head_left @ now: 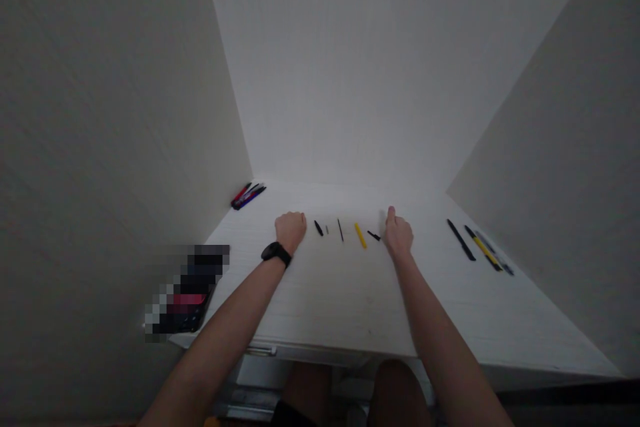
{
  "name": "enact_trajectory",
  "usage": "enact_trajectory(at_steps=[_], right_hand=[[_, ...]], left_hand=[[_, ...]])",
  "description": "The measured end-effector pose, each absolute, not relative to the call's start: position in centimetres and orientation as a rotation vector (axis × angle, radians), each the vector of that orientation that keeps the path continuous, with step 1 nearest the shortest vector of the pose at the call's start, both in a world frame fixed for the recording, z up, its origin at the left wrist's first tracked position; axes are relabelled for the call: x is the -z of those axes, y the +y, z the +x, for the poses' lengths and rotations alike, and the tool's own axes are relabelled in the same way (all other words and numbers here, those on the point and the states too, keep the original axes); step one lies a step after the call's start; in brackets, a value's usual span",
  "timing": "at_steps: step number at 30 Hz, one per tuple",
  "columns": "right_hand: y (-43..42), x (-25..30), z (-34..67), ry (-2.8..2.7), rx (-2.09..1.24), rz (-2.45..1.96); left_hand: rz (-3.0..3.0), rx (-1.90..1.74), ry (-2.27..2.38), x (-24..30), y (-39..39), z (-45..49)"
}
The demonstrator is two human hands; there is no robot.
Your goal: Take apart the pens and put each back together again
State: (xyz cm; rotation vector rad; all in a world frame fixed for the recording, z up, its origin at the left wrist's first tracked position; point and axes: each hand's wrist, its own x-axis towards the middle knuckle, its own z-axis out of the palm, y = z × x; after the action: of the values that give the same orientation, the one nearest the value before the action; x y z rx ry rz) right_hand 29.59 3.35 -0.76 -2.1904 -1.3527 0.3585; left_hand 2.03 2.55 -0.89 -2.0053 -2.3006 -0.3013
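Left hand (291, 231) and right hand (399, 235) were curled closed (contents, if any, hidden), flanking a yellow tube (361, 235) and black parts (319, 228); clear spacing seemed best.

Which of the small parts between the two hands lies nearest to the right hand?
The short black piece at the right end of the row, just beside the right hand; the yellow tube and all others lie farther left.

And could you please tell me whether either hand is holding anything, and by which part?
No held thing shows: left hand and right hand are closed, with pen parts lying between them. Anything hidden inside cannot be seen.
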Motion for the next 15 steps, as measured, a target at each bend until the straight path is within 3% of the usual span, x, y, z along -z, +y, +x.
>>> enact_trajectory(at_steps=[15], right_hand=[[3.56, 1.10, 29.73, -1.438, -0.337, -2.237]], left_hand=[[-2.078, 0.255, -2.231, 0.93, 2.77, 2.35]])
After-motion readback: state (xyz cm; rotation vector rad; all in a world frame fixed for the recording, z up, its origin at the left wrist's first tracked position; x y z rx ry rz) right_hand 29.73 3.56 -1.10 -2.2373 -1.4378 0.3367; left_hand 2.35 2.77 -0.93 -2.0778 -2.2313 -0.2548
